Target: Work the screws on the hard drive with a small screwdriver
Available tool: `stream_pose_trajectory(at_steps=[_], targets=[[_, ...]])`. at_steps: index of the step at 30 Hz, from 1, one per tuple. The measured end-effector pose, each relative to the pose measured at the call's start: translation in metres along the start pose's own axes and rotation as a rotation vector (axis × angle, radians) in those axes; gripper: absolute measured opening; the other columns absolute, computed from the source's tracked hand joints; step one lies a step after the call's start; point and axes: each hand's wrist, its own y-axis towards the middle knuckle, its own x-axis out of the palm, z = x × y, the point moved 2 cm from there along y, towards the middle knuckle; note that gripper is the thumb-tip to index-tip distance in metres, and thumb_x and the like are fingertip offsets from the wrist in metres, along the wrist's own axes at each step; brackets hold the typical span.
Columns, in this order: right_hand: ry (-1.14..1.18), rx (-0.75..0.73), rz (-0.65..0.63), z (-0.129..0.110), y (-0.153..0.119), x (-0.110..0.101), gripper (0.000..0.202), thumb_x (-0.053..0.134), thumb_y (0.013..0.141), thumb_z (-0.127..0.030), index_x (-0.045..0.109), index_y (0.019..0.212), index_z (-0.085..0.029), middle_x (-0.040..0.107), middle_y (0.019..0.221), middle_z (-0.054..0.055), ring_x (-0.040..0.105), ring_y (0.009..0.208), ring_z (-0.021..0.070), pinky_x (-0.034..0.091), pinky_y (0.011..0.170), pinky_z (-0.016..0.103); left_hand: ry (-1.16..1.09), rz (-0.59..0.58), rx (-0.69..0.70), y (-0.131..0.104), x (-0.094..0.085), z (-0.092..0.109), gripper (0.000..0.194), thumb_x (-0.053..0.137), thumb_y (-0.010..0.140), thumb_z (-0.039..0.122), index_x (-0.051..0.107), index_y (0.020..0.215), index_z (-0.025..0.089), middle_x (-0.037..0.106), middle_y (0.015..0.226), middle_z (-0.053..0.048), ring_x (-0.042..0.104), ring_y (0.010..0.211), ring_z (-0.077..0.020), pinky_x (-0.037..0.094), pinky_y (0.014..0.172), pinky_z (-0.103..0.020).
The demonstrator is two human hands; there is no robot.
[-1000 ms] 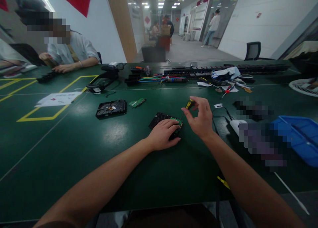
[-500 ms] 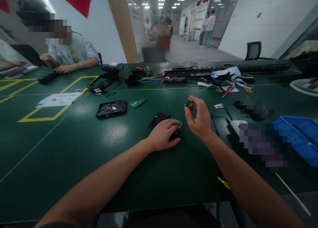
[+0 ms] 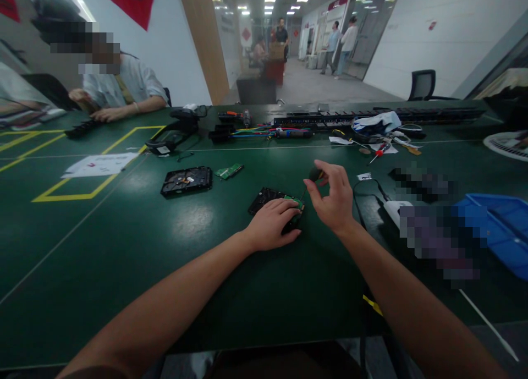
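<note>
A black hard drive (image 3: 264, 198) with a green circuit board lies on the dark green table (image 3: 231, 296). My left hand (image 3: 274, 224) rests over its near right part, the fingers spread across the board and the thumb at its near side. My right hand (image 3: 332, 197) pinches the dark handle of a small screwdriver (image 3: 315, 173) between thumb and fingers. The thin shaft slants down to the drive's right edge; its tip is too small to make out. Left of these, a second hard drive (image 3: 186, 181) and a loose green circuit board (image 3: 229, 171) lie apart.
At the right are a blue tray (image 3: 501, 230), a white device with a cable (image 3: 398, 209) and a red screwdriver (image 3: 378, 153). Wires, tools and a long black strip (image 3: 371, 117) line the back. Another person (image 3: 119, 87) sits at the back left.
The handle in my right hand has turned, and the fingers on it have shifted slightly. My left hand stays on the drive. In the background, people have moved.
</note>
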Motion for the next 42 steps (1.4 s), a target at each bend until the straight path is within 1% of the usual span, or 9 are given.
stream_pose_trajectory(at_steps=[3, 9, 13, 20, 25, 28, 32, 37, 42], targets=[[-0.053, 0.011, 0.042, 0.001, 0.001, -0.002, 0.047, 0.073, 0.095, -0.029, 0.054, 0.137, -0.031, 0.065, 0.118, 0.008, 0.065, 0.098, 0.0256, 0.06, 0.079, 0.046, -0.007, 0.001, 0.005, 0.0, 0.001, -0.001, 0.048, 0.069, 0.095, 0.044, 0.06, 0.137, 0.021, 0.062, 0.146, -0.014, 0.057, 0.139, -0.0328, 0.047, 0.119, -0.054], [-0.012, 0.001, 0.038, 0.005, 0.0, 0.001, 0.045, 0.072, 0.095, -0.025, 0.052, 0.136, -0.027, 0.065, 0.122, 0.01, 0.067, 0.106, 0.0266, 0.063, 0.082, 0.045, -0.011, -0.001, 0.004, 0.0, 0.0, -0.001, 0.048, 0.069, 0.095, 0.044, 0.06, 0.136, 0.021, 0.062, 0.146, -0.013, 0.057, 0.139, -0.0327, 0.047, 0.119, -0.053], [0.06, 0.035, 0.056, 0.01, -0.004, 0.005, 0.044, 0.073, 0.095, -0.028, 0.051, 0.133, -0.028, 0.065, 0.122, 0.009, 0.071, 0.098, 0.0236, 0.064, 0.084, 0.046, -0.01, -0.009, -0.004, -0.001, 0.001, -0.002, 0.048, 0.069, 0.095, 0.045, 0.061, 0.136, 0.02, 0.062, 0.146, -0.014, 0.057, 0.139, -0.0327, 0.046, 0.12, -0.054], [-0.011, 0.057, 0.09, 0.015, -0.005, 0.003, 0.05, 0.079, 0.091, -0.037, 0.052, 0.132, -0.029, 0.062, 0.116, 0.007, 0.065, 0.086, 0.0218, 0.063, 0.075, 0.044, -0.033, -0.004, -0.008, 0.0, -0.001, 0.0, 0.049, 0.069, 0.095, 0.044, 0.06, 0.137, 0.022, 0.063, 0.145, -0.014, 0.057, 0.139, -0.033, 0.047, 0.119, -0.055], [0.061, 0.027, 0.015, 0.007, -0.001, 0.003, 0.047, 0.063, 0.099, -0.027, 0.05, 0.144, -0.031, 0.063, 0.131, 0.012, 0.068, 0.112, 0.0283, 0.063, 0.09, 0.05, -0.011, -0.018, -0.013, 0.0, -0.001, 0.0, 0.048, 0.069, 0.095, 0.044, 0.061, 0.136, 0.021, 0.063, 0.146, -0.014, 0.057, 0.139, -0.0329, 0.046, 0.12, -0.054], [0.139, 0.032, -0.06, 0.005, -0.001, 0.004, 0.054, 0.053, 0.102, -0.021, 0.042, 0.154, -0.031, 0.062, 0.139, 0.012, 0.072, 0.109, 0.0259, 0.062, 0.098, 0.052, -0.006, -0.015, -0.017, 0.0, -0.001, 0.0, 0.047, 0.069, 0.095, 0.044, 0.061, 0.135, 0.02, 0.062, 0.146, -0.013, 0.057, 0.139, -0.0328, 0.047, 0.119, -0.053], [0.132, 0.029, -0.104, 0.005, -0.001, 0.003, 0.059, 0.052, 0.103, -0.021, 0.038, 0.159, -0.032, 0.061, 0.14, 0.012, 0.072, 0.107, 0.0252, 0.06, 0.102, 0.053, -0.013, -0.014, -0.017, 0.0, -0.001, 0.001, 0.047, 0.069, 0.095, 0.045, 0.061, 0.136, 0.021, 0.062, 0.146, -0.013, 0.057, 0.139, -0.0327, 0.047, 0.118, -0.054], [0.0, -0.001, -0.009, 0.005, 0.0, 0.001, 0.051, 0.069, 0.097, -0.03, 0.051, 0.145, -0.033, 0.064, 0.12, 0.009, 0.065, 0.105, 0.0273, 0.062, 0.089, 0.05, -0.005, -0.007, -0.006, -0.001, 0.001, -0.001, 0.048, 0.068, 0.096, 0.045, 0.061, 0.136, 0.021, 0.061, 0.147, -0.013, 0.057, 0.139, -0.0327, 0.046, 0.12, -0.053], [-0.027, -0.004, 0.023, 0.004, -0.001, 0.001, 0.046, 0.072, 0.097, -0.037, 0.053, 0.137, -0.03, 0.064, 0.119, 0.009, 0.064, 0.101, 0.026, 0.061, 0.084, 0.047, 0.004, -0.004, 0.001, -0.001, 0.004, -0.003, 0.05, 0.069, 0.095, 0.046, 0.061, 0.137, 0.019, 0.061, 0.147, -0.014, 0.057, 0.138, -0.0329, 0.046, 0.12, -0.052]])
